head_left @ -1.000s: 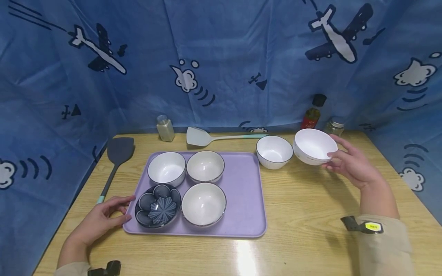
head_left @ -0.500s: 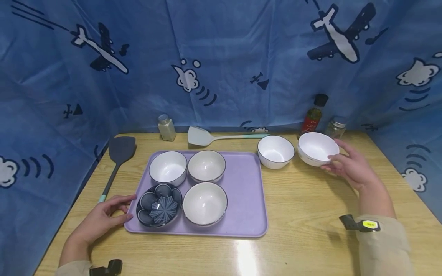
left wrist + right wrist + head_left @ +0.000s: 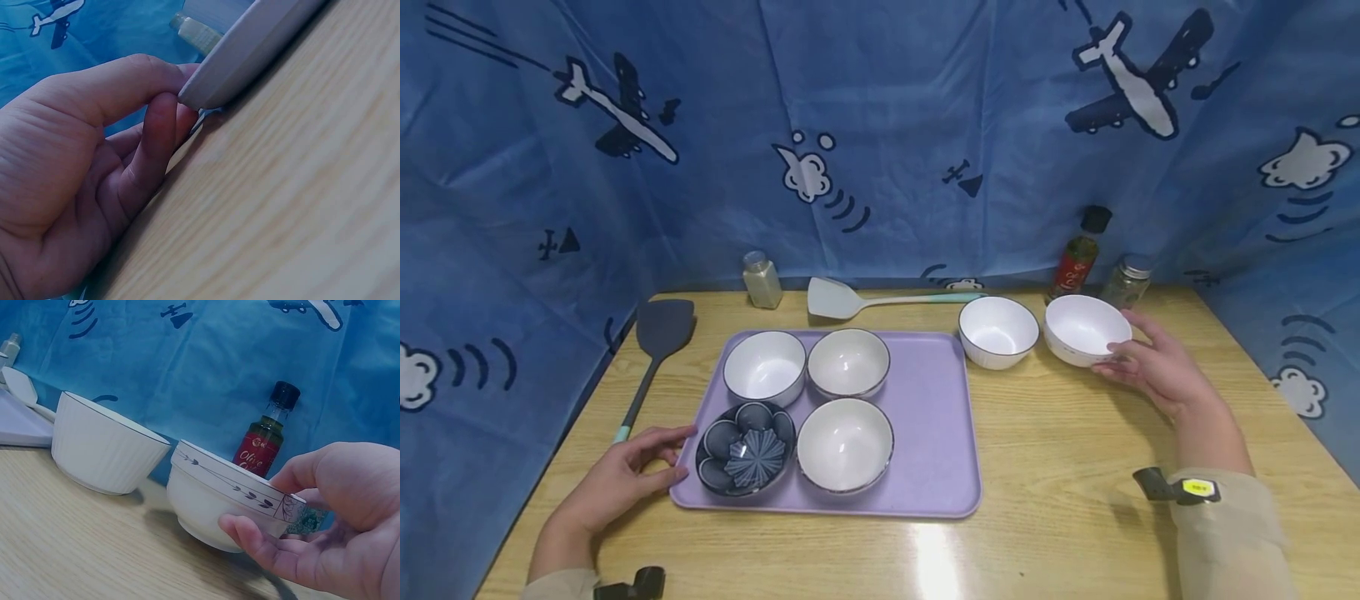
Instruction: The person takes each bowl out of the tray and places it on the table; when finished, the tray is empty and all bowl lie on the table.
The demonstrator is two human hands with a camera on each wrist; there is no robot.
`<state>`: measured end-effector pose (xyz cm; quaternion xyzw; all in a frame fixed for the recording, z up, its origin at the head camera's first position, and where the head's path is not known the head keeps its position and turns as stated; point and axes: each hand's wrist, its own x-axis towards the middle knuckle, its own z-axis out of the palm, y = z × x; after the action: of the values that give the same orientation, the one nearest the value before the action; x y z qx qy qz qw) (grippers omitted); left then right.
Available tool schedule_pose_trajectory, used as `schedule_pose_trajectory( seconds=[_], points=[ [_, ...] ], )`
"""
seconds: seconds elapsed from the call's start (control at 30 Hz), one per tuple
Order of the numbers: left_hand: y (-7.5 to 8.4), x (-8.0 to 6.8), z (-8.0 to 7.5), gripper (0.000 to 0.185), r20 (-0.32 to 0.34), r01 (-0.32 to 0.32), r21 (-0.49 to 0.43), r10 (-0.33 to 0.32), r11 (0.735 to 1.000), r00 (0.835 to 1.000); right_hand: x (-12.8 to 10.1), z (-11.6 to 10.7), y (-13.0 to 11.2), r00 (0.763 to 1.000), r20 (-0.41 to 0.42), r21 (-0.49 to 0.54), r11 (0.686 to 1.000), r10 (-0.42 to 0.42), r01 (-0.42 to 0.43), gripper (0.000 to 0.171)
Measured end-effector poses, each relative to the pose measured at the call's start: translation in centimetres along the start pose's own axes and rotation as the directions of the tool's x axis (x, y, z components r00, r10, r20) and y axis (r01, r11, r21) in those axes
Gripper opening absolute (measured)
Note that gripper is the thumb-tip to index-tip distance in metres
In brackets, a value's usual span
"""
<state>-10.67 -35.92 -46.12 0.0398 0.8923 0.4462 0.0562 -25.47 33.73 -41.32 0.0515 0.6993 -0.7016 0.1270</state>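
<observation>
My right hand [image 3: 1161, 367] grips the right side of a white bowl [image 3: 1084, 329], thumb at the rim and fingers on the outer wall. A purple sprig band runs below that bowl's rim [image 3: 231, 480] in the right wrist view. It is at or just over the table; I cannot tell whether its base touches. Left of it stands a ribbed white bowl [image 3: 997, 333]. My left hand [image 3: 617, 475] pinches the left edge of a lilac tray [image 3: 932, 433]. On the tray sit a white bowl [image 3: 765, 367], two cream bowls [image 3: 846, 446] and a dark blue flower-patterned bowl [image 3: 747, 450].
Behind the held bowl stand an olive oil bottle [image 3: 1072, 262] and a glass jar [image 3: 1127, 282]. A pale spatula [image 3: 838, 298] lies behind the tray, beside a square jar [image 3: 762, 282]. A dark spatula [image 3: 662, 329] lies at the left. Patterned blue cloth [image 3: 880, 125] encloses the table.
My right hand has lowered the white bowl and moved it slightly right, away from the ribbed bowl. My left hand keeps its place on the tray edge.
</observation>
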Motion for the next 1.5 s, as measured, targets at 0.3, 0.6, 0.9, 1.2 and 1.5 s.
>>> schedule_pose_trajectory(
  seconds=[0.3, 0.6, 0.9, 1.2, 1.5],
  points=[
    [0.0, -0.1, 0.0, 0.057, 0.007, 0.009, -0.002, -0.009, 1.000, 1.000, 0.1, 0.3, 0.7, 0.999, 0.045, 0.031, 0.999, 0.007, -0.009, 0.081],
    [0.2, -0.1, -0.1, 0.058, 0.018, 0.036, 0.008, -0.036, 0.999, 0.999, -0.1, 0.1, 1.2, 0.999, 0.048, 0.030, 0.999, 0.025, -0.027, 0.081],
    [-0.1, -0.1, 0.0, 0.057, 0.012, 0.012, -0.008, -0.012, 1.000, 1.000, 0.0, -0.2, 1.3, 1.000, 0.029, 0.004, 1.000, -0.004, 0.004, 0.089],
    [-0.2, 0.0, 0.1, 0.057, 0.005, 0.006, 0.004, -0.006, 1.000, 1.000, -0.2, -0.4, 0.4, 0.999, 0.009, -0.084, 0.996, -0.037, 0.038, 0.090],
    [-0.1, 0.0, 0.0, 0.057, 0.004, 0.008, 0.011, -0.008, 1.000, 1.000, -1.0, -0.8, -0.7, 0.997, -0.027, -0.138, 0.988, -0.073, 0.068, 0.090]
  ],
)
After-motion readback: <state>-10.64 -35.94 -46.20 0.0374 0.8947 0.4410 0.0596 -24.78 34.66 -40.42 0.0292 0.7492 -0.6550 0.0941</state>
